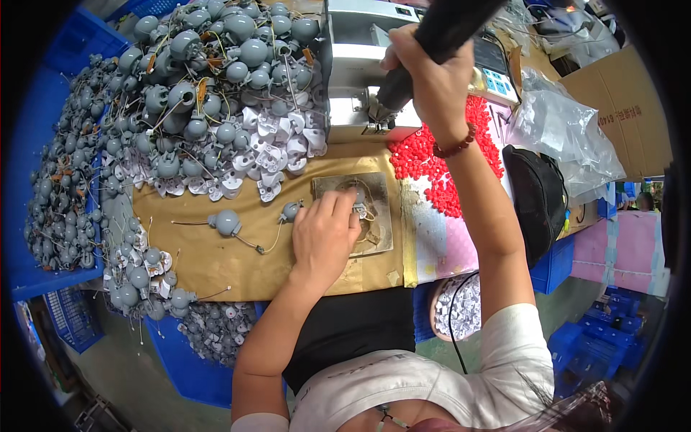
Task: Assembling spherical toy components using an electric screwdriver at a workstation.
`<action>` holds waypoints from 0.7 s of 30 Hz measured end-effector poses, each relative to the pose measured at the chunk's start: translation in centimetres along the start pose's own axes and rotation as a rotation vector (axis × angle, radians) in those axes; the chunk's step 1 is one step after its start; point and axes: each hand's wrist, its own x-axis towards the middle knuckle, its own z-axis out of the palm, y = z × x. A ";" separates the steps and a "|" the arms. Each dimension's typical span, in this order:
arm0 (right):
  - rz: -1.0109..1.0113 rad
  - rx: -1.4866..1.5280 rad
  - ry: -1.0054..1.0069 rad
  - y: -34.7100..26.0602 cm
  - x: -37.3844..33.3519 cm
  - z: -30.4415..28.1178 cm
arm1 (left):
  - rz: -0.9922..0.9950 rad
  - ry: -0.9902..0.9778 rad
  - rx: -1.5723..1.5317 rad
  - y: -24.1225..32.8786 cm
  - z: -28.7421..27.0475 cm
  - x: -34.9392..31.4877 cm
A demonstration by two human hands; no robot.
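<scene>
Left hand (324, 234) presses a small grey part (358, 204) on the metal plate (378, 237), mid-bench. Right hand (425, 75) wraps the black tool (432, 43). Grey ball parts (216, 79) heaped far left; red beads (432, 162) right. Brown-paper bench (209, 259); blue crates (43, 144) around.

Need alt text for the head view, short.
A person's left hand presses a small grey part on a metal plate while the right hand grips a black power tool raised above the bench. Heaps of grey round parts lie to the left, red beads to the right.
</scene>
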 end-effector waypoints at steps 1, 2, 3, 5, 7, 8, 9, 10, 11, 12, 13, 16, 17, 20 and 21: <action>0.028 -0.053 -0.008 0.3 0.1 0.3 | -0.004 0.003 -0.008 0.0 0.0 0.0; 0.090 -0.010 0.005 0.3 0.2 0.6 | -0.006 0.001 -0.012 -0.1 0.0 0.0; 0.132 0.004 -0.007 0.3 0.1 0.7 | -0.008 0.000 -0.016 -0.1 0.0 0.0; 0.218 0.035 -0.034 -0.1 -0.3 1.5 | -0.008 0.002 -0.023 -0.2 -0.1 0.0; 0.320 0.140 -0.027 -1.5 -2.7 1.5 | -0.002 0.010 -0.033 -0.2 -0.1 0.0; 0.363 0.143 -0.039 -2.5 -3.9 1.9 | -0.016 0.010 -0.036 -0.3 -0.1 -0.1; 0.406 0.147 -0.051 -3.5 -5.0 2.3 | -0.030 0.009 -0.039 -0.4 -0.2 -0.1; 0.375 0.162 -0.045 -3.8 -6.1 2.3 | -0.030 0.007 -0.053 -0.2 -0.1 0.0; 0.360 0.170 -0.048 -4.3 -7.1 2.5 | -0.034 0.004 -0.051 -0.1 -0.2 0.1; 0.355 0.175 -0.053 -4.8 -7.9 2.7 | -0.037 0.001 -0.049 0.0 -0.2 0.1; 0.347 0.181 -0.059 -5.2 -8.6 2.9 | -0.043 -0.001 -0.043 0.0 -0.3 0.0; 0.318 0.167 -0.094 -5.6 -10.2 3.0 | -0.025 -0.004 -0.064 -0.3 -0.1 0.0; 0.306 0.154 -0.110 -5.6 -10.5 3.0 | -0.022 0.000 -0.054 -0.3 -0.1 0.0; 0.252 0.110 -0.158 -5.3 -11.0 2.7 | -0.035 -0.005 -0.074 -0.4 0.0 -0.1; 0.230 0.088 -0.179 -5.2 -11.2 2.6 | -0.035 -0.002 -0.083 -0.3 -0.1 -0.1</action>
